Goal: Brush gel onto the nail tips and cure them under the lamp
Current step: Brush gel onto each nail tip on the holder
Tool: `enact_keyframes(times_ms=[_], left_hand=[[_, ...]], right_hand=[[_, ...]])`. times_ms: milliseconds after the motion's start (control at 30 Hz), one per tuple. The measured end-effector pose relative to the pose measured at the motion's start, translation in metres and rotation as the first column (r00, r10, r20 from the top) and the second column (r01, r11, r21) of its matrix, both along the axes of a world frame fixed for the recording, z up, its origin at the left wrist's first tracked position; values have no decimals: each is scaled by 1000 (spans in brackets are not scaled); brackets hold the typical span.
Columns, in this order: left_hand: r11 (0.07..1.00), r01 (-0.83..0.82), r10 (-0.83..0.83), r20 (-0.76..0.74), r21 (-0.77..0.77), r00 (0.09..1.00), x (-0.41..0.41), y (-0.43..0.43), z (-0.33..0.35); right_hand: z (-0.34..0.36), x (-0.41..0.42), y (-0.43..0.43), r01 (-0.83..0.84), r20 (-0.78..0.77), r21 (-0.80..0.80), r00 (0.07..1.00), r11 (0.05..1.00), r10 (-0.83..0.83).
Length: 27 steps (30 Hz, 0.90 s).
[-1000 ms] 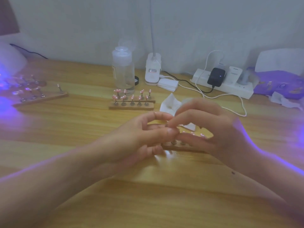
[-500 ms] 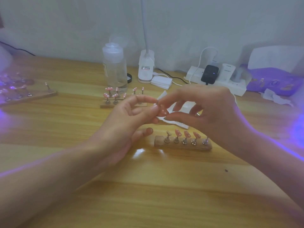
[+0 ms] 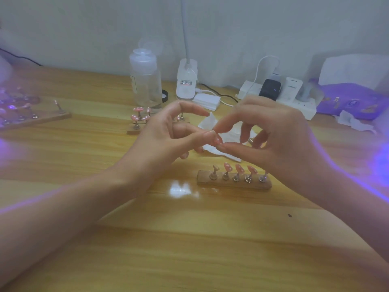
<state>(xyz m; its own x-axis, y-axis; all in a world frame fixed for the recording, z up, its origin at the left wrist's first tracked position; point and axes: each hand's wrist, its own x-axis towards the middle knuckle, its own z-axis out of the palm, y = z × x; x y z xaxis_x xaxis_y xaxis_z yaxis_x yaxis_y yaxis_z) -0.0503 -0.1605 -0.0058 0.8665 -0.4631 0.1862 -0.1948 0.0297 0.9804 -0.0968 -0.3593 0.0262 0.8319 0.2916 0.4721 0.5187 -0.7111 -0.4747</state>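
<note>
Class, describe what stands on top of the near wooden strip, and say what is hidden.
Five metal stands sit on the wooden strip; the middle three carry pink nail tips. The right hand hides the fifth stand's top.

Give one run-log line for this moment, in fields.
right hand: pinches nail tip | left hand: thumb touches it | holder: three tips, two bare stands
</note>
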Motion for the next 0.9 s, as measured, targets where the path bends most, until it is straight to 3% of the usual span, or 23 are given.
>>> enact_keyframes(times_ms=[133, 267, 400, 900], left_hand=[[979, 0, -32, 157, 203, 987, 0, 6, -6], [933, 80, -161, 208, 352, 965, -5, -4, -15], [943, 87, -160, 208, 323, 965, -4, -7, -18], [948, 63, -140, 229, 313, 963, 1, -6, -21]], right_hand=[[-10, -3, -8, 43, -52, -22, 998, 999, -44], [-21, -10, -6, 41, -67, -81, 997, 996, -46], [-25, -11, -1, 44, -47, -147, 998, 988, -52], [-26, -7, 3, 50, -120, -132, 991, 990, -66]])
